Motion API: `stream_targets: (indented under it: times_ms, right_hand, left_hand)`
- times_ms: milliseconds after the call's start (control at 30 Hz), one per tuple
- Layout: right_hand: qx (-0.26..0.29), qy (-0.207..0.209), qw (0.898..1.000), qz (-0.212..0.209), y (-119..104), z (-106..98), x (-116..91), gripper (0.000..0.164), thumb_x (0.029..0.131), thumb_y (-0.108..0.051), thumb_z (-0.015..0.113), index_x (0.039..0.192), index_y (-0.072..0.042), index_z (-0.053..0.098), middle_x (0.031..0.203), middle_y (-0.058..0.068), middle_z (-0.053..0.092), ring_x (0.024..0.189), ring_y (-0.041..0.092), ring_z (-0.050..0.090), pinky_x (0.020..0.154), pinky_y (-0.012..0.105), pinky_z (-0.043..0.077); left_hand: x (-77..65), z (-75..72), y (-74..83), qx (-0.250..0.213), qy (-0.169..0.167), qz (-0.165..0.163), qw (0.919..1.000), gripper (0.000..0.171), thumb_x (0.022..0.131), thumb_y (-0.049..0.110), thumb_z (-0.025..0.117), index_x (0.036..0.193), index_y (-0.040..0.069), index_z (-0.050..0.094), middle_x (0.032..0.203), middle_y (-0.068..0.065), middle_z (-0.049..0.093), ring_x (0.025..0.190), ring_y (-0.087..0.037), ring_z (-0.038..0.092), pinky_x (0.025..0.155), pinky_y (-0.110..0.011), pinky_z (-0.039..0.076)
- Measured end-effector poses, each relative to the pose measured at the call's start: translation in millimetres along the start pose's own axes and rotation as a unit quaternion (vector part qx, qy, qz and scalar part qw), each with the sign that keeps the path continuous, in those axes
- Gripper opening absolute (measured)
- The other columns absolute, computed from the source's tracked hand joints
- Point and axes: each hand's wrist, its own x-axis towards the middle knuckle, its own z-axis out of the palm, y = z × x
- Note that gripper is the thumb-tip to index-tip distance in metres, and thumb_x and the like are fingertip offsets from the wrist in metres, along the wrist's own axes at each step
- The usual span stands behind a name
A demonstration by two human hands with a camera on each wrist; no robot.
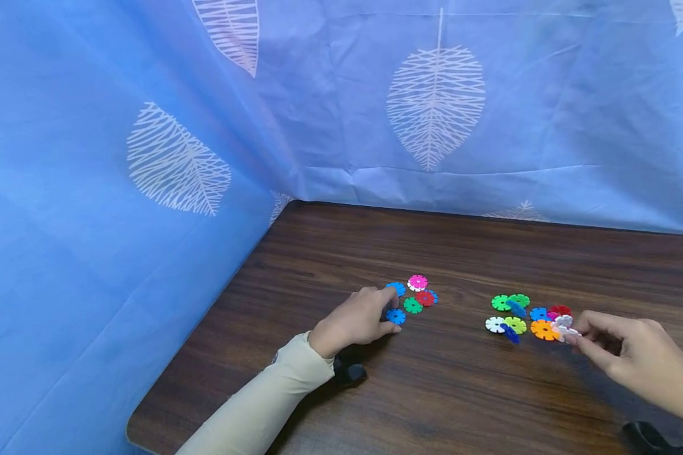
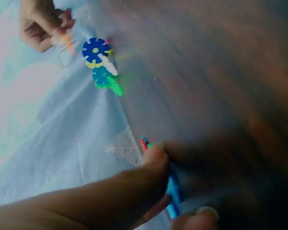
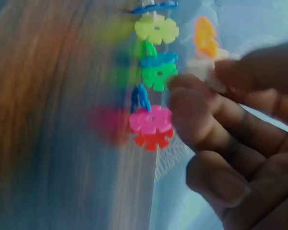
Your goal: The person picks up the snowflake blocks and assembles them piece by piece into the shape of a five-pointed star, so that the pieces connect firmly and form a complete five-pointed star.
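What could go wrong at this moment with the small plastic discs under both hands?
The right hand pinches a white disc joined to the linked cluster; a pull might drag or break it apart. The left hand holds a blue disc beside loose discs, which it could scatter.

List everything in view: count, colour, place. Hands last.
left cluster of snowflake discs: about six loose; blue, pink, red, green; on the table ahead of the left hand
blue disc: one, pinched at the left fingertips
right cluster of discs: about ten, several interlocked; green, lime, blue, white, orange, red; table right of centre
white disc: one, at the right edge of that cluster, pinched by the right hand
table: one, dark wood grain
backdrop cloth: one, blue with white leaf prints, behind and to the left of the table
black wrist mounts: two, one under each wrist
left hand: beige sleeve, holds the blue disc
right hand: bare, holds the white disc
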Motion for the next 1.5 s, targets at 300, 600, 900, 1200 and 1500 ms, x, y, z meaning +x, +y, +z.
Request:
stream_targets:
  times_ms: [300,600,900,1200,1500]
  right_hand:
    - [-0.019,-0.055,0.998,0.032,8,4,-8,0.037,0.078,0.01,0.08,0.075,-0.019,0.057,0.064,-0.017,0.04,0.056,-0.001,0.034,0.048,0.023,0.028]
    - [-0.077,-0.104,0.989,0.076,5,7,-4,0.03,0.085,-0.003,0.078,0.073,-0.02,0.056,0.063,-0.012,0.044,0.052,0.002,0.033,0.049,0.023,0.025]
    - [-0.095,-0.128,0.983,0.089,11,3,-7,0.031,0.086,-0.004,0.078,0.073,-0.02,0.055,0.064,-0.01,0.045,0.054,0.004,0.035,0.05,0.025,0.027]
    - [-0.08,-0.106,0.99,0.055,13,-4,-7,0.028,0.081,-0.001,0.083,0.078,-0.019,0.063,0.066,-0.014,0.048,0.057,-0.002,0.036,0.049,0.024,0.033]
    - [-0.053,-0.036,0.998,0.028,1,-8,1,0.029,0.082,0.0,0.082,0.075,-0.02,0.062,0.061,-0.017,0.04,0.052,-0.001,0.031,0.047,0.023,0.028]
  left_hand:
    - [-5.4,-3.7,0.0,-0.088,-0.003,-0.043,0.9952,0.022,0.093,0.015,0.079,0.102,0.006,0.062,0.093,-0.005,0.054,0.059,-0.008,0.057,0.059,-0.021,0.05]
    - [-14.1,0.1,-4.2,-0.148,0.028,-0.031,0.988,0.028,0.09,0.002,0.079,0.1,0.008,0.053,0.087,-0.003,0.055,0.051,-0.01,0.058,0.052,-0.022,0.052]
    - [-15.4,0.0,-10.5,-0.247,0.017,-0.025,0.9686,0.017,0.095,-0.008,0.069,0.103,0.002,0.058,0.081,-0.006,0.063,0.06,-0.015,0.066,0.055,-0.026,0.058]
    - [-16.9,-3.1,-10.3,-0.228,0.021,-0.027,0.973,0.006,0.097,-0.002,0.07,0.094,0.003,0.071,0.079,-0.003,0.067,0.06,-0.013,0.068,0.053,-0.025,0.055]
    - [-13.9,-3.5,-11.1,-0.229,0.071,0.004,0.9708,0.006,0.095,0.001,0.074,0.092,0.003,0.068,0.075,-0.003,0.071,0.064,-0.014,0.069,0.059,-0.022,0.051]
